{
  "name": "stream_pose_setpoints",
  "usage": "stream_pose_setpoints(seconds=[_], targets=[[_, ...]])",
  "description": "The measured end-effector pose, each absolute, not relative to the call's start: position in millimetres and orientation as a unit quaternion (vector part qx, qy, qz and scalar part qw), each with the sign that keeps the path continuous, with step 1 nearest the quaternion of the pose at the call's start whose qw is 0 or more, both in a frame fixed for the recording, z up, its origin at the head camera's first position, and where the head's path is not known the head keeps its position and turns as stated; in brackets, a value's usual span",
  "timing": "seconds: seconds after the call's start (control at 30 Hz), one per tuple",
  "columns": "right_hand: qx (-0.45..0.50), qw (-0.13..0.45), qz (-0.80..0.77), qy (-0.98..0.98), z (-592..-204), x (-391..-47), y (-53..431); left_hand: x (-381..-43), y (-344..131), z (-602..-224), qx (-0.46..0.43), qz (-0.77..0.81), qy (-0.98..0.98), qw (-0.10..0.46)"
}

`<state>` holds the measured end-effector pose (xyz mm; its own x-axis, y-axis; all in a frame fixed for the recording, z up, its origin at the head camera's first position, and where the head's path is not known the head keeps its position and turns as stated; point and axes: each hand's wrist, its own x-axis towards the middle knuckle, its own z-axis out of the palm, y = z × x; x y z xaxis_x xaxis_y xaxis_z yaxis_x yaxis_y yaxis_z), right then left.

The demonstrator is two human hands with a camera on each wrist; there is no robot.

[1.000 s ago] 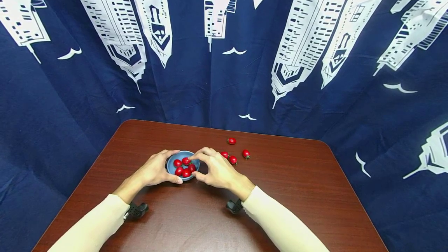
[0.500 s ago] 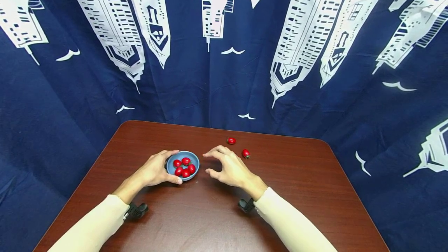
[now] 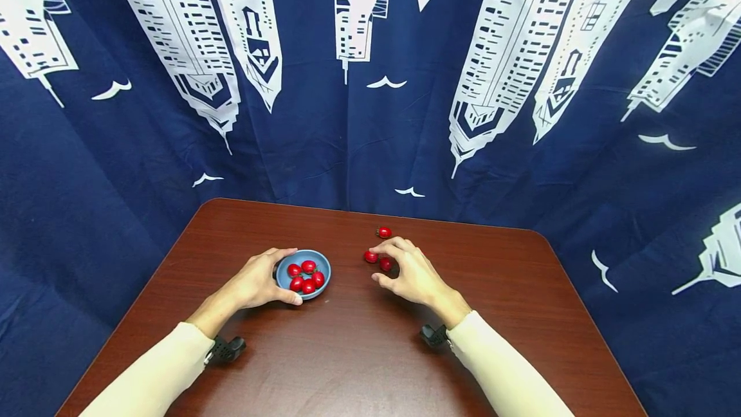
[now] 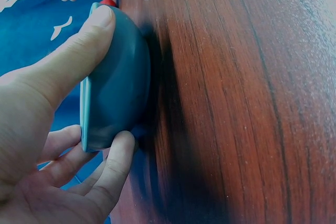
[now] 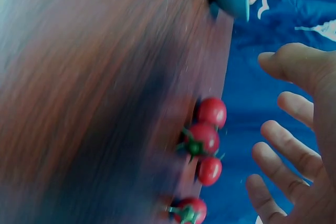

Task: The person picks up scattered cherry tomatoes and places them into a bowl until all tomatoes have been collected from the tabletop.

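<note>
On a brown table (image 3: pixel 347 359), a person's left hand (image 3: pixel 255 280) is holding a blue bowl (image 4: pixel 123 77) at its three o'clock, thumb pressing near six on the rim, fingers wrapping from about eleven, the forearm slanting in from between seven and eight. Five red tomatoes (image 3: pixel 309 286) are resting in the bowl. Farther right, between two and three o'clock from the bowl, a left loose tomato (image 3: pixel 370 257) is lying with its long axis running roughly nine to three, and a near loose tomato (image 3: pixel 385 265) is sitting just beside it, partly hidden. A far loose tomato (image 3: pixel 384 232) is pointing its stem end toward nine. The right hand (image 3: pixel 420 275), clearly the nearer, is hovering with the close pair between nine and ten o'clock from it, holding nothing, thumb and fingers standing wide, its forearm slanting in from between four and five. The right wrist view is showing a fourth loose tomato (image 5: pixel 193 211), apparently hiding behind that hand in the head view.
</note>
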<state>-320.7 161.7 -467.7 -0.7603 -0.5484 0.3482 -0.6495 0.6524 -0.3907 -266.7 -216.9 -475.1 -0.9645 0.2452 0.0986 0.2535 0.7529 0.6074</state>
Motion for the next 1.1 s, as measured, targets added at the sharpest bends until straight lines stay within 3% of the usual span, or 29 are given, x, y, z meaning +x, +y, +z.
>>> stream_pose_setpoints(seconds=[1.1], targets=[[0.279,0.041,0.304,-0.910,-489,-374,224,-268,-220,-477,-0.138,-0.328,-0.935,0.011]])
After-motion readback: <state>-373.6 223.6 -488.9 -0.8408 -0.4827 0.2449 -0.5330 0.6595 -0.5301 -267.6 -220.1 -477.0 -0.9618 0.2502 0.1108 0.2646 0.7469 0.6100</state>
